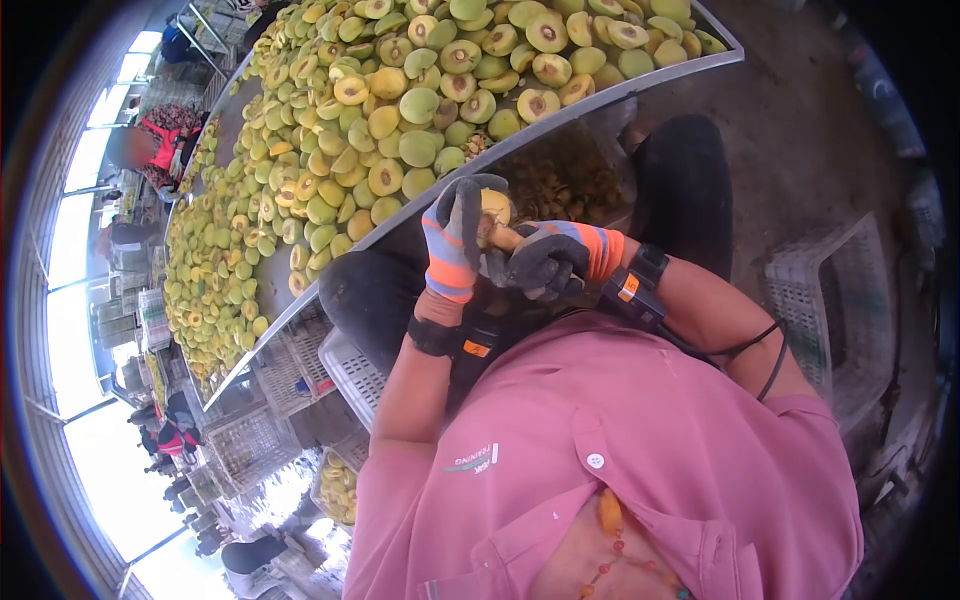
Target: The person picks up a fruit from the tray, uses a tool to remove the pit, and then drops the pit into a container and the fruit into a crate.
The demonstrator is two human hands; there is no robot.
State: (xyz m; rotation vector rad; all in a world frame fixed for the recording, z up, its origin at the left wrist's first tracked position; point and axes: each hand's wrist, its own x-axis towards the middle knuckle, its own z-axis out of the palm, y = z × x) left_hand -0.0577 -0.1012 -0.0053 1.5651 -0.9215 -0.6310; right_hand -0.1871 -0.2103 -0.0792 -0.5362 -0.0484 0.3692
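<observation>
In the head view my left hand (455,235), in a grey glove with an orange and blue cuff, is wrapped round a yellow peach half (494,207). My right hand (548,258), gloved the same way, is closed close beside it. From its fingers a short tan tool handle (505,238) points at the underside of the fruit. The tool's working end is hidden. Both hands meet just off the edge of a metal-rimmed table (560,115) heaped with halved green-yellow peaches (385,130), many with brown pit cavities facing up.
Below the table edge, dark peach scraps (565,180) lie between my knees. A white plastic crate (350,375) stands by my left leg, another crate (835,310) at the right. Far left, a person in red (165,145) is at the table, with stacked crates (250,440) nearer.
</observation>
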